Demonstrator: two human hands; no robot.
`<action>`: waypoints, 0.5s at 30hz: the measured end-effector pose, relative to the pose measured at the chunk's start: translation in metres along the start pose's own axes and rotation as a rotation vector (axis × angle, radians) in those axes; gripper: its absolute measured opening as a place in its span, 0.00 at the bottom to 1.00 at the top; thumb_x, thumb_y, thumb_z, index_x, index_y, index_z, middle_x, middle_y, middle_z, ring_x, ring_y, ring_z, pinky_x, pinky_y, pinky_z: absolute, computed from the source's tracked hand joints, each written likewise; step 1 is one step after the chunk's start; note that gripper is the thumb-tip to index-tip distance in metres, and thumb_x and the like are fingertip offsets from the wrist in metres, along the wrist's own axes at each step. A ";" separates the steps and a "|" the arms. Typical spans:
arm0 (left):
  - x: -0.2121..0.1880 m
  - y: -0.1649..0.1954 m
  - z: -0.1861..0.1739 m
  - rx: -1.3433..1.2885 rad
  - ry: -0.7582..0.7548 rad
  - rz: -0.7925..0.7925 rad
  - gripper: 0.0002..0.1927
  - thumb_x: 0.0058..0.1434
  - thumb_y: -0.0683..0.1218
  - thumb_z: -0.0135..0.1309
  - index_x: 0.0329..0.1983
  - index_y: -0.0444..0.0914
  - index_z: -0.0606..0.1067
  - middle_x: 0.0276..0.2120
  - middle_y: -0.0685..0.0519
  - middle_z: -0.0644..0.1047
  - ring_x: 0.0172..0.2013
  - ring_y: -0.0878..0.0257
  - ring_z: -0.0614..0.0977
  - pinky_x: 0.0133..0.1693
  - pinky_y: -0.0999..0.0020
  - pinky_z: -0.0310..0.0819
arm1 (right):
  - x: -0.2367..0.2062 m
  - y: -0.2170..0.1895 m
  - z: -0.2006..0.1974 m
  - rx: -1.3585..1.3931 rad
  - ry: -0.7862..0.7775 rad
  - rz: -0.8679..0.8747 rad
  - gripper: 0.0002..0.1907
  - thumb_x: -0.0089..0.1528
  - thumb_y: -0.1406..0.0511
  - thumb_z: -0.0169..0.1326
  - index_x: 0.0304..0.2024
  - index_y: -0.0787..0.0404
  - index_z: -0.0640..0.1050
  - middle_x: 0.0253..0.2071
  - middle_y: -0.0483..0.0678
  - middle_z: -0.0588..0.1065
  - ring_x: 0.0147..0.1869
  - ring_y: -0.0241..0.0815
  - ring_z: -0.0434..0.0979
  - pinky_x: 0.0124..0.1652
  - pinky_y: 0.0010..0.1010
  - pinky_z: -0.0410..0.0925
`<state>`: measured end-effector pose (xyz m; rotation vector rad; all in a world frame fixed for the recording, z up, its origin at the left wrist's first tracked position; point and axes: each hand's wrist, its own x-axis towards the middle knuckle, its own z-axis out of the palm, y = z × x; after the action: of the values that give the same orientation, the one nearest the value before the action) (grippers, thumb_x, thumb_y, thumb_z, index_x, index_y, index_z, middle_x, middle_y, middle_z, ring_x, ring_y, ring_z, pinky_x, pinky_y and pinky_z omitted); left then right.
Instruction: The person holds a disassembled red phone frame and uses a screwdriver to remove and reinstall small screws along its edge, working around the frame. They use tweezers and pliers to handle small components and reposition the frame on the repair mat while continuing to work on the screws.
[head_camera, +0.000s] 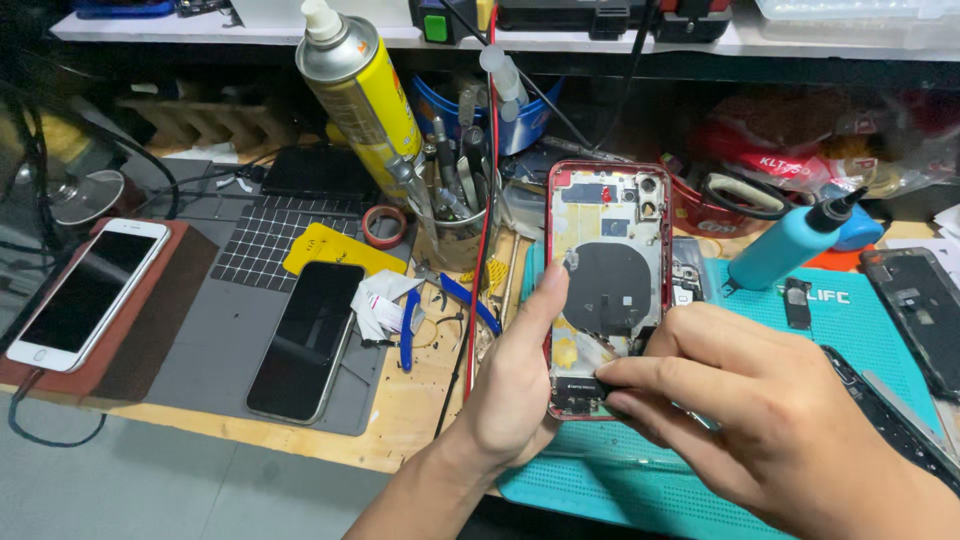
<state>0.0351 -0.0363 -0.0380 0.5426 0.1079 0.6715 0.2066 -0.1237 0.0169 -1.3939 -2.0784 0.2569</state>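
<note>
A wooden workbench (400, 415) is carrying a teal repair mat (620, 490) and a grey mat (215, 340), where a dark phone (308, 340) is lying face up. Over the teal mat, the left hand (515, 395) is gripping an opened red phone shell (608, 285), thumb running up its left edge, holding it upright. The right hand (760, 420) is pinching a small dark tool (615, 390) against the shell's lower end, fingers closed tight. A blue bottle (790, 245) is leaning just right of the shell.
</note>
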 end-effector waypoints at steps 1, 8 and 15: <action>0.000 0.000 0.001 0.014 0.004 0.002 0.25 0.81 0.57 0.34 0.70 0.36 0.66 0.57 0.50 0.76 0.52 0.62 0.79 0.54 0.65 0.74 | 0.000 -0.002 -0.001 -0.012 0.021 -0.046 0.15 0.55 0.64 0.67 0.45 0.55 0.83 0.33 0.43 0.73 0.34 0.39 0.76 0.32 0.31 0.68; -0.005 0.001 0.005 0.069 0.044 -0.032 0.27 0.80 0.58 0.35 0.69 0.34 0.67 0.56 0.49 0.76 0.52 0.63 0.78 0.54 0.66 0.73 | 0.005 -0.007 -0.005 -0.112 0.026 -0.199 0.15 0.55 0.65 0.66 0.44 0.59 0.81 0.33 0.45 0.73 0.35 0.43 0.76 0.32 0.35 0.68; -0.006 0.004 0.005 0.339 0.148 -0.009 0.30 0.76 0.58 0.33 0.65 0.31 0.69 0.58 0.50 0.75 0.56 0.66 0.75 0.60 0.71 0.67 | 0.004 -0.004 -0.003 0.006 0.008 -0.115 0.13 0.54 0.66 0.66 0.41 0.58 0.80 0.34 0.44 0.73 0.35 0.42 0.76 0.33 0.32 0.68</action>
<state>0.0293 -0.0401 -0.0319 0.8172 0.3670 0.6884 0.2042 -0.1217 0.0224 -1.2651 -2.1402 0.2092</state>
